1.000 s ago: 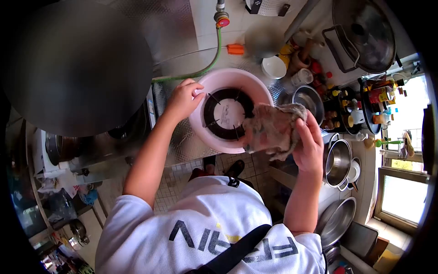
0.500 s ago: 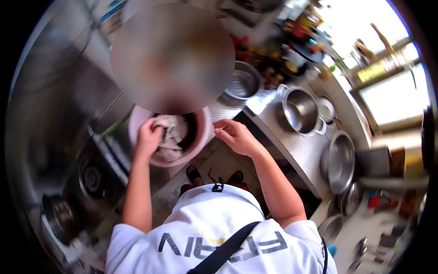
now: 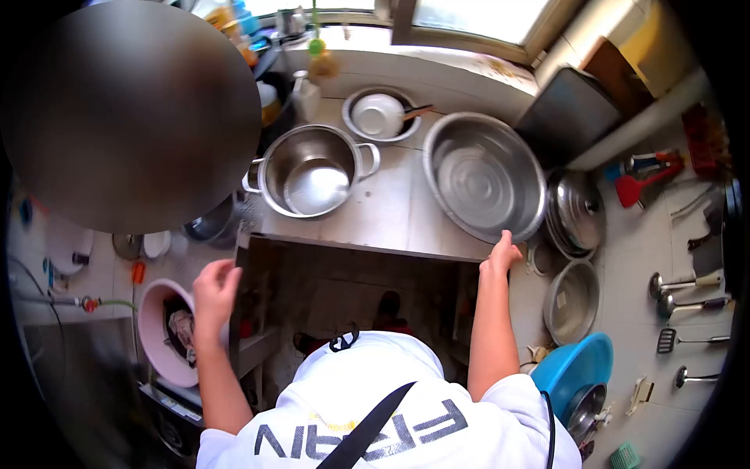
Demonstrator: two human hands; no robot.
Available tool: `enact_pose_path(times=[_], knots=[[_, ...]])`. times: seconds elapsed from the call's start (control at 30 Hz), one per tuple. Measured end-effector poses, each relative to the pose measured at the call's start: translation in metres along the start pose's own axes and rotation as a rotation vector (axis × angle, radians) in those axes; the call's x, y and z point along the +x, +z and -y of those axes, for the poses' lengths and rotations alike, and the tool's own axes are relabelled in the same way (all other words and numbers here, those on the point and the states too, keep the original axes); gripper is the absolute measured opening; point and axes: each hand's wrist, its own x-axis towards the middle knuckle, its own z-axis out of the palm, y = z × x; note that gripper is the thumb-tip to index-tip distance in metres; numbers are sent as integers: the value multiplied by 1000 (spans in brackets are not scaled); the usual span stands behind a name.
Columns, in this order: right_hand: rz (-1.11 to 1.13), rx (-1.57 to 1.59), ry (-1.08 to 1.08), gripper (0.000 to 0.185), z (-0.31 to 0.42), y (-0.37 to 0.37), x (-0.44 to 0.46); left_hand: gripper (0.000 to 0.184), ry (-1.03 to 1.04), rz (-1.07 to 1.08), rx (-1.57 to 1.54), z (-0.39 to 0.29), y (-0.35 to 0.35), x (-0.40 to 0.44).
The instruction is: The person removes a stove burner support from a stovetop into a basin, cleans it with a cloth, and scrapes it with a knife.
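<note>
My right hand (image 3: 501, 256) is at the front rim of a large metal basin (image 3: 480, 176) on the counter. Its visible fingers are stretched out and overlap the rim; whether they press on it I cannot tell. My left hand (image 3: 215, 295) hovers by the right side of a pink basin (image 3: 162, 363), holding nothing, its thumb and fingers loosely apart. Inside the pink basin lies some crumpled pale, pinkish stuff (image 3: 182, 328) beside something dark; its kind is unclear. A two-handled steel pot (image 3: 277, 184) stands left of the large basin.
Behind the pot sits a metal bowl (image 3: 349, 125) with a white bowl (image 3: 378, 116) in it. Lids (image 3: 582, 207) and a smaller basin (image 3: 573, 301) stand at the right, above a blue basin (image 3: 590, 359). Ladles (image 3: 691, 303) hang on the right wall. A blurred disc hides the upper left.
My view has turned to the right. My left hand has let go of the pale stuff and come out of the pink basin. My right hand has moved over to the large metal basin.
</note>
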Motion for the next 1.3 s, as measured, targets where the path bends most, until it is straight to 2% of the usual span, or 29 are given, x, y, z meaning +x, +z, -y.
enact_pose_path(times=[0.03, 0.07, 0.13, 0.17, 0.2, 0.27, 0.33, 0.4, 0.43, 0.5, 0.6, 0.63, 0.73, 0.87, 0.97, 1.07, 1.2, 1.3], knots=[[-6, 1, 132, 64, -4, 0, 34, 24, 50, 137, -21, -36, 30, 11], [91, 10, 264, 66, 6, -6, 44, 24, 104, 265, -42, -70, 59, 22], [343, 196, 375, 66, 21, -18, 53, 22, 250, 514, -88, -115, 117, 31], [350, 286, 421, 60, 19, -15, 66, 23, 236, 618, -147, -131, 145, 34], [373, 271, 374, 58, 13, -15, 85, 24, 219, 723, -209, -144, 173, 37], [423, 238, 282, 55, -7, -11, 124, 27, 267, 783, -192, -160, 221, 49], [435, 230, 209, 45, -15, -11, 143, 31, 290, 747, -152, -164, 267, 67], [475, 190, 131, 39, -18, -13, 152, 42, 109, 685, -210, -165, 311, 96], [483, 203, 142, 35, -7, -16, 137, 47, 74, 649, -161, -169, 326, 113], [463, 174, 82, 36, -23, -16, 143, 58, 0, 577, -63, -178, 348, 141], [401, 155, 71, 36, -23, -18, 133, 69, 78, 464, 107, -187, 380, 173], [400, 139, 51, 36, -23, -22, 131, 72, 61, 485, 108, -193, 384, 182], [404, 157, 79, 32, -19, -42, 122, 72, 140, 391, 125, -207, 401, 204], [397, 119, 42, 27, -19, -74, 112, 67, 163, 534, 112, -213, 412, 223], [423, 40, 69, 27, -11, -100, 109, 57, 33, 656, 1, -194, 437, 223], [434, -3, 43, 27, -5, -125, 102, 49, -33, 494, -10, -190, 436, 185], [406, -70, 3, 25, -3, -167, 87, 45, -18, 319, -90, -169, 417, 121], [449, -103, -59, 23, 0, -196, 64, 44, -78, 282, -137, -148, 393, 79]])
